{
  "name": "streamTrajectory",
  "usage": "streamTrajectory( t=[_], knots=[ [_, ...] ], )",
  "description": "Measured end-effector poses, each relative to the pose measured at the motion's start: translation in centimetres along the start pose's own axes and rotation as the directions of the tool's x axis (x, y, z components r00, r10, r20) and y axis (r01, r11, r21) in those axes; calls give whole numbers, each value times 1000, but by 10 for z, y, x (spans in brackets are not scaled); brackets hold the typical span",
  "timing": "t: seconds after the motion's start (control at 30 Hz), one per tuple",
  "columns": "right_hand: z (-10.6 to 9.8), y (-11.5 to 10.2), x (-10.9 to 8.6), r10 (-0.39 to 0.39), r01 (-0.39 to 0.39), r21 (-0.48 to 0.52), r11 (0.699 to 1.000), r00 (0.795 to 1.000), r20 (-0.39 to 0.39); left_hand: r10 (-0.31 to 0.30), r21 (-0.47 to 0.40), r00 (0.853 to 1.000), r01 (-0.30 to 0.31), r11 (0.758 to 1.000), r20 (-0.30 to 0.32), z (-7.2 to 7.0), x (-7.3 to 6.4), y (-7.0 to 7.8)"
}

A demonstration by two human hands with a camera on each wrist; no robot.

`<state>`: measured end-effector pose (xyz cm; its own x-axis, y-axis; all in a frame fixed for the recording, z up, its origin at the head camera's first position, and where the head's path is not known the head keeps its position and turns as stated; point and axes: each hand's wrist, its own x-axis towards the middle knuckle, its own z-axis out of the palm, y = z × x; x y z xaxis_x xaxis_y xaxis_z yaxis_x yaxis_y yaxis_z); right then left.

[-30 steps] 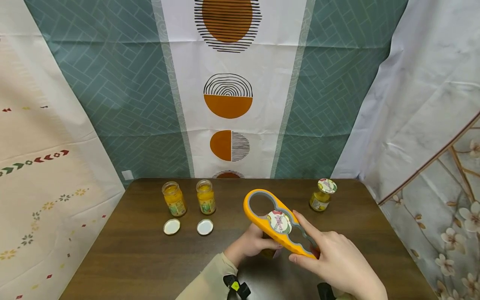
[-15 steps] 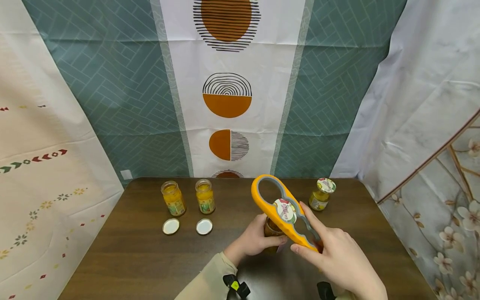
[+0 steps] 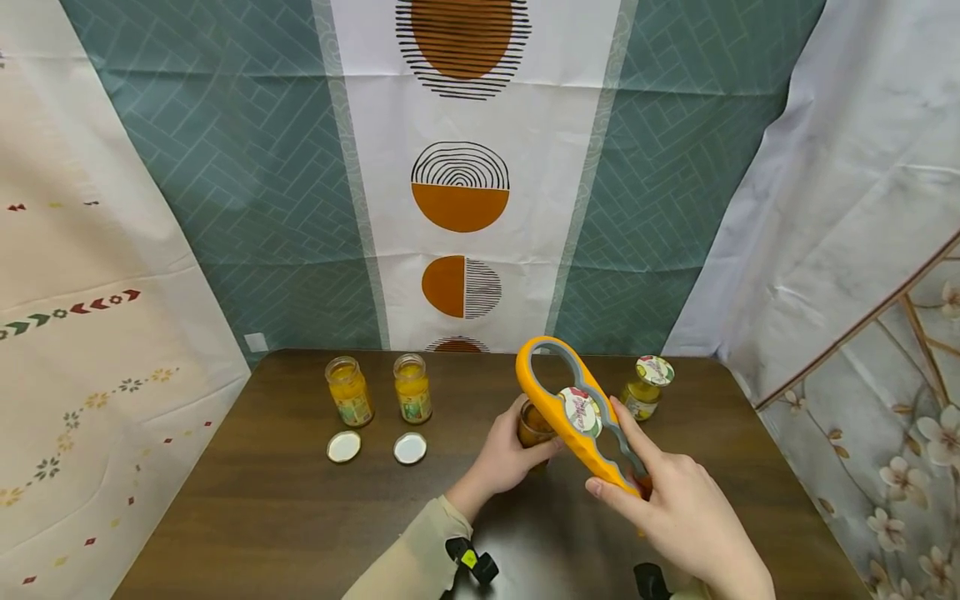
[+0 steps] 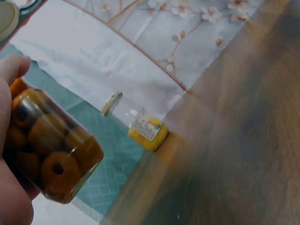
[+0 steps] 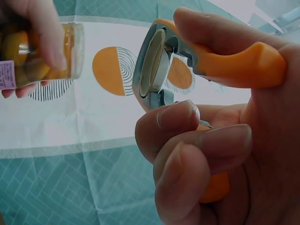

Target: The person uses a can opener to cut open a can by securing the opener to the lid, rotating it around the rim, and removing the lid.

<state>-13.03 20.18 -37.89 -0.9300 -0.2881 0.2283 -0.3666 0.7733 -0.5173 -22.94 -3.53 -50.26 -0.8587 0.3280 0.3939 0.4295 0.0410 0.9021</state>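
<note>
My left hand (image 3: 504, 458) grips a small glass jar (image 3: 534, 423) of orange-brown fruit, open at the top and lifted off the table; the left wrist view shows the same jar (image 4: 44, 150) in my palm. My right hand (image 3: 678, 512) holds an orange jar opener (image 3: 573, 412) with grey-lined holes, raised and apart from the jar. A patterned lid (image 3: 581, 411) sits stuck in one of the opener's holes; in the right wrist view the lid (image 5: 152, 63) shows its pale underside, held in the opener (image 5: 234, 63).
Two open jars (image 3: 348, 392) (image 3: 413, 389) of yellow fruit stand at the back left of the brown table (image 3: 247, 500), their white lids (image 3: 343, 447) (image 3: 410, 447) lying in front. A closed jar (image 3: 647, 387) stands at the back right. Patterned cloths hang behind.
The opener with the lid has come off the jar and risen up and to the right. My left hand has lifted the open jar and moved it away from me.
</note>
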Motion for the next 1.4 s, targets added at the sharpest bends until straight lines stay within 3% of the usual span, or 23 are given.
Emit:
streamTrajectory(
  t=[0.07, 0.27, 0.43, 0.6, 1.1, 1.4],
  knots=[
    [0, 0, 0, 12, -12, 6, 1000, 1000, 4, -17, 11, 999, 17, 1000, -35, -2, 1, 0],
    [2, -1, -1, 15, -15, 12, 1000, 1000, 0, -50, 58, 985, 60, 997, -167, -10, 5, -21],
    [3, -1, 2, 2, -2, -12, 1000, 1000, -6, -87, 87, 956, 116, 989, -281, -20, 10, -33],
    [0, -1, 1, 17, -17, -19, 1000, 1000, 2, -116, 85, 930, 155, 984, -348, -31, 13, -42],
    [1, -2, 2, 34, -34, 0, 999, 999, 23, -181, 71, 876, 236, 969, -447, -51, 12, -57],
    [4, -3, 4, 8, -8, -14, 1000, 1000, 27, -209, 20, 869, 244, 970, -449, -54, 10, -62]
  ],
)
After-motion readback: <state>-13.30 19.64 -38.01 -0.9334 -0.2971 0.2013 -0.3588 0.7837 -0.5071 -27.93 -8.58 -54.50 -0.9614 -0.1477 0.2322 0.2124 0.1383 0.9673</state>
